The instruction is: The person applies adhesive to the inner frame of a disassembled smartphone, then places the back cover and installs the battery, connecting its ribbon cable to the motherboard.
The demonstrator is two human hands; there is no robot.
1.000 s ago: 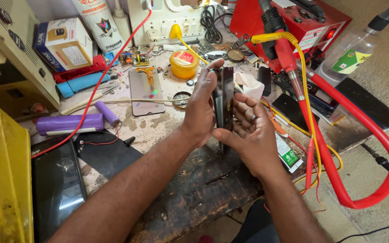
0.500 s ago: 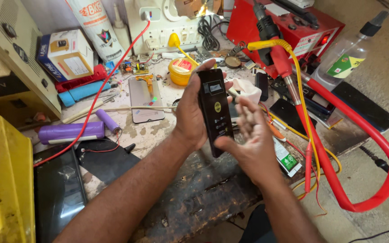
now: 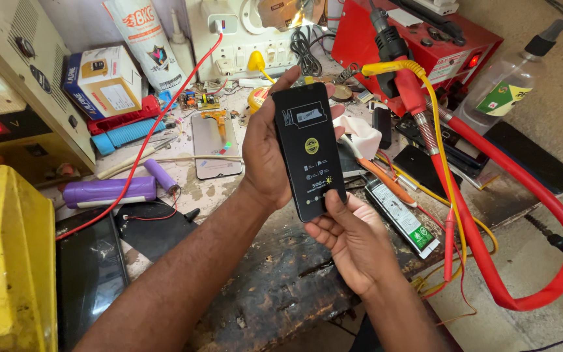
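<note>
- My left hand point(image 3: 265, 153) grips a black phone screen panel point(image 3: 309, 150) upright at frame centre, thumb along its left edge, fingertips curling over the top and right edge.
- My right hand point(image 3: 353, 238) sits palm-up at 6 o'clock of the panel, fingers loosely curled, thumb pressing on the panel's lower face.
- The panel's face shows a yellow round sticker and small white markings.
- A grey phone back plate point(image 3: 215, 146) lies flat on the bench at 9 o'clock of the panel, just past my left hand.
- Purple cylindrical cells point(image 3: 109, 191) at 9 o'clock, farther out, crossed by a red wire point(image 3: 158, 127).
- A white cloth point(image 3: 362, 135) at 3 o'clock, close beside the panel.
- A red hose point(image 3: 522, 195) loops at 4 o'clock, well apart.
- A clear spray bottle point(image 3: 503, 94) at 2 o'clock.
</note>
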